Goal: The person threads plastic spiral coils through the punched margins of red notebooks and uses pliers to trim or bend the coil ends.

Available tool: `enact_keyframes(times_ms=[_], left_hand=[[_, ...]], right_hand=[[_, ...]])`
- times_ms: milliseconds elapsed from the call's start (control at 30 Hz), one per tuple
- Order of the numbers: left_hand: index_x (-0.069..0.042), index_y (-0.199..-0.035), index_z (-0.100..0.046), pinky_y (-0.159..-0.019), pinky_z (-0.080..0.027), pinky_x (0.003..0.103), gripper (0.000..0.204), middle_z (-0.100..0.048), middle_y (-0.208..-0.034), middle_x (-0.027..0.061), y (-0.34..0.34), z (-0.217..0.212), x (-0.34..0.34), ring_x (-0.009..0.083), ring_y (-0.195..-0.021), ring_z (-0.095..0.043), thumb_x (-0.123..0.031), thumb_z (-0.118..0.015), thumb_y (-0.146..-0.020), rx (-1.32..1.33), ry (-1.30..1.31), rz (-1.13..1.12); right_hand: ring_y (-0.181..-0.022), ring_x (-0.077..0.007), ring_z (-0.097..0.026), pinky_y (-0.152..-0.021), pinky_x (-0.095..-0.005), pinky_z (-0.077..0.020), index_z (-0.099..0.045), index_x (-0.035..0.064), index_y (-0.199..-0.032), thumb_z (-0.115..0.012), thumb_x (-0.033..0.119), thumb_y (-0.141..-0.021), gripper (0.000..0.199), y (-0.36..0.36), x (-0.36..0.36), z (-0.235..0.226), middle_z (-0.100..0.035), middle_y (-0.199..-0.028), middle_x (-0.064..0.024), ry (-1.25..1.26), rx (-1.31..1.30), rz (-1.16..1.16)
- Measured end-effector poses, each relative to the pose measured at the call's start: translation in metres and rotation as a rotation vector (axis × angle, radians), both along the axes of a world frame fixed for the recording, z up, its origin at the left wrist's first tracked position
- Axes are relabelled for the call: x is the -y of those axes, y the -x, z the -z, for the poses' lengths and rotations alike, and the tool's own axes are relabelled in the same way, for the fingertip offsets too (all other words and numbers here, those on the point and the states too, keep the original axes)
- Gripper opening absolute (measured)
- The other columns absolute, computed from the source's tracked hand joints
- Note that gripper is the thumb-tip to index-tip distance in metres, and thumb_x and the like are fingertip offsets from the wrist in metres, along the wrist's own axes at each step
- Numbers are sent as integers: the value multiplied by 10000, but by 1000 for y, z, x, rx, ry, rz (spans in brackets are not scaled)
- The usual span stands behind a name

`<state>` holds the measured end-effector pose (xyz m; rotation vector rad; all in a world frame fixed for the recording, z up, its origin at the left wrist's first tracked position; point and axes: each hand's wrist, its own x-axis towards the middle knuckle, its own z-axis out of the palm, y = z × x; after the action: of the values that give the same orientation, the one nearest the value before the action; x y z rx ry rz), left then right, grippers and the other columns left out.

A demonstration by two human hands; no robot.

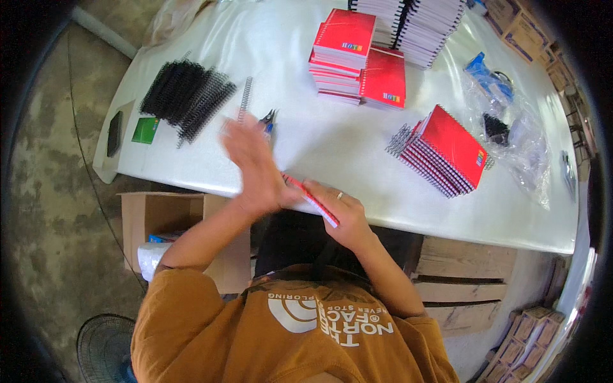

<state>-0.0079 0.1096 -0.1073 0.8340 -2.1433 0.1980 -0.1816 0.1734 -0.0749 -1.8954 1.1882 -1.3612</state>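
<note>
A thin red notebook (322,209) is gripped edge-on in my right hand (348,217), just over the table's front edge. My left hand (252,163) is smeared by motion, its fingers stretched out and apart. Its thumb side lies close to the notebook's far end; I cannot tell whether it touches. Beyond those fingers lies a single spiral binding coil (245,99), with pliers (269,121) just to its right. A heap of black binding coils (185,96) sits farther left. To the right is a stack of red spiral notebooks (450,150) with loose coil ends sticking out.
More red notebooks (345,38) are piled at the back, beside tall stacks of bound books (428,29). Clear plastic (530,153) spreads over the right side. A phone (114,134) and green card (145,130) lie left. Below the edge stands a cardboard box (223,255); a fan (105,348) is lower left.
</note>
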Motion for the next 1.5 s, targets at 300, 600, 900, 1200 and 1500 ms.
enact_keyframes(times_ms=[300,600,900,1200,1500], left_hand=[[76,-1375,-138,-1047,-106,545,1085,-100,-1407,305,1,-48,1,449,-1322,-68,-798,-269,-745,176,-55,44],[86,-1335,-210,-1059,-175,486,1038,-140,-1398,280,15,-31,0,316,-1318,-189,-731,-458,-744,-28,-179,131],[59,-1271,-327,-950,-225,657,1059,-258,-1316,358,2,-15,-5,515,-1239,-245,-761,-551,-640,293,-98,182],[66,-1256,-353,-887,-315,631,898,-357,-1284,283,18,-18,-23,441,-1137,-402,-608,-605,-720,172,-181,484],[90,-1246,-389,-1015,-192,509,678,-366,-1283,267,38,-90,-2,410,-1253,-306,-422,-560,-835,418,-182,321]], right_hand=[[-1016,-295,-594,-866,-369,-477,-545,28,-1175,-545,-76,-690,497,-4,-1,1,-592,-1136,-153,26,22,-17],[-983,-315,-597,-839,-381,-480,-539,54,-1181,-547,6,-750,434,0,4,-1,-600,-1115,-149,18,31,-12],[-1003,-332,-585,-854,-396,-472,-511,77,-1222,-544,20,-752,474,-1,7,-6,-590,-1124,-168,-25,98,-106],[-951,-344,-598,-817,-377,-480,-534,33,-1165,-597,54,-738,432,3,12,-1,-599,-1081,-182,-130,123,-125],[-1024,-266,-571,-839,-320,-459,-488,11,-1205,-618,51,-768,458,21,19,7,-560,-1133,-184,-296,373,-155]])
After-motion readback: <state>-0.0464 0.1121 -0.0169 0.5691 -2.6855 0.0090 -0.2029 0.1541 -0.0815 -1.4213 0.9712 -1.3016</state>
